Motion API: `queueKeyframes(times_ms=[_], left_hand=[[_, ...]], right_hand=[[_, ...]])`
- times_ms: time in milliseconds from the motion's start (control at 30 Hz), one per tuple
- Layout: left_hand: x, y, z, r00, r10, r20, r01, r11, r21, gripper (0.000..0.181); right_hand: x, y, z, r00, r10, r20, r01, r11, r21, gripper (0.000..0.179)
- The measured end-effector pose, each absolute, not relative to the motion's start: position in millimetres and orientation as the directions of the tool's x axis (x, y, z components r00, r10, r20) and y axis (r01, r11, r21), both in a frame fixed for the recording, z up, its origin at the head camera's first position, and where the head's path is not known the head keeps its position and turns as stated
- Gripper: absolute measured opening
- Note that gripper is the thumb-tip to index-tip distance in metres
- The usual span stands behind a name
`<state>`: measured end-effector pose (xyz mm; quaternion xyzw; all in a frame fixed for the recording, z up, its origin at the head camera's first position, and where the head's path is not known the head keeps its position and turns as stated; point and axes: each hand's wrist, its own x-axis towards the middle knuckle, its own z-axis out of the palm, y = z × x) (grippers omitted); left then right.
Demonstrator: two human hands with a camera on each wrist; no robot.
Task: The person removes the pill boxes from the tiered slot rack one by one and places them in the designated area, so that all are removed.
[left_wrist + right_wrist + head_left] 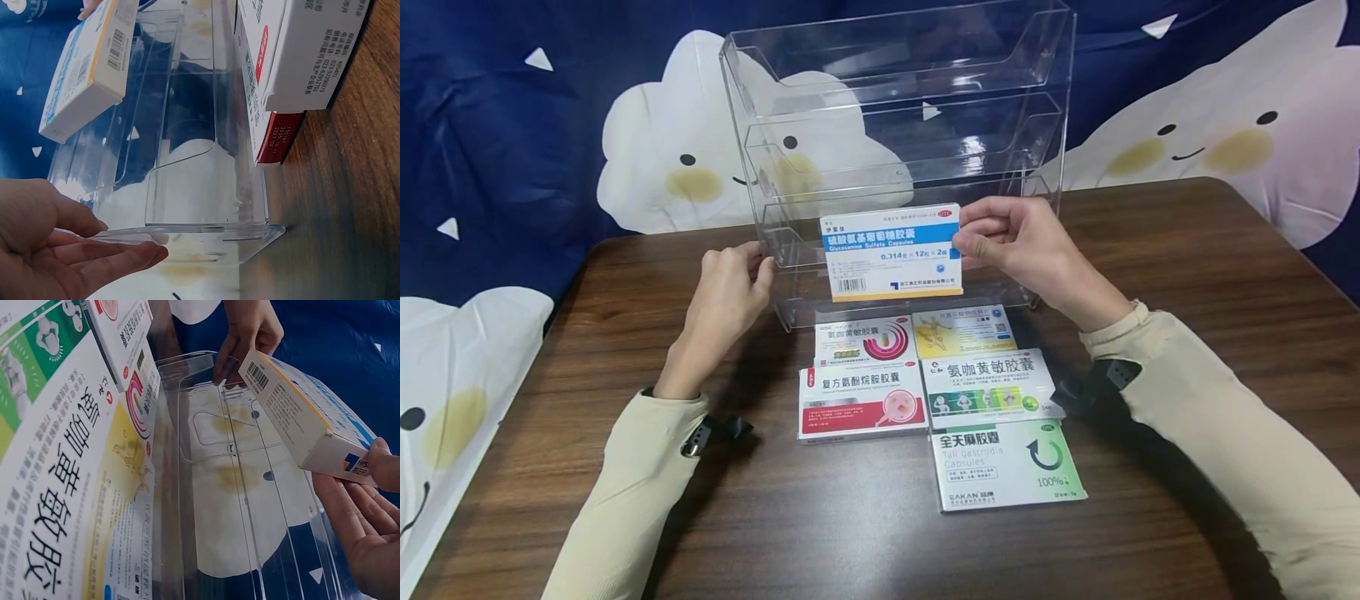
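My right hand [1018, 250] pinches the right end of a white and blue medicine box [891, 258] between thumb and fingers. The box is upright in front of the lower tiers of a clear plastic display rack [741, 125], its printed front towards me. With its thumb on one face and fingers on the other, my left hand [726, 287] grips the rack's left side panel [187, 230]. In the right wrist view, the box [300, 419] is apart from the rack's tier edges.
Several medicine boxes lie before the rack: a pink-ringed one [842, 342], a yellow one [940, 333], a red and white one [850, 400], a green-striped one [992, 375] and a green and white one [1000, 475]. Behind the wooden table [775, 517] hangs a blue cloud-patterned cloth [550, 125].
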<state>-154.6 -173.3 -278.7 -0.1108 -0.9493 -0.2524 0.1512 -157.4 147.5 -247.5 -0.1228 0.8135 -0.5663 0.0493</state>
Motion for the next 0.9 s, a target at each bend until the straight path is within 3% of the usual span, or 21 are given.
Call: queueKeyframes(times_ms=[400, 900], left_hand=[[-157, -174, -269, -0.946, 0.134, 0.297, 0.264, 0.847, 0.461, 0.020], [-157, -173, -268, -0.953, 0.122, 0.278, 0.243, 0.854, 0.459, 0.021]], right_hand=[[-161, 148, -246, -0.963, -0.268, -0.026, -0.066, 0.328, -0.943, 0.029], [-158, 147, -255, -0.960, -0.277, -0.034, -0.063, 0.335, -0.940, 0.030]])
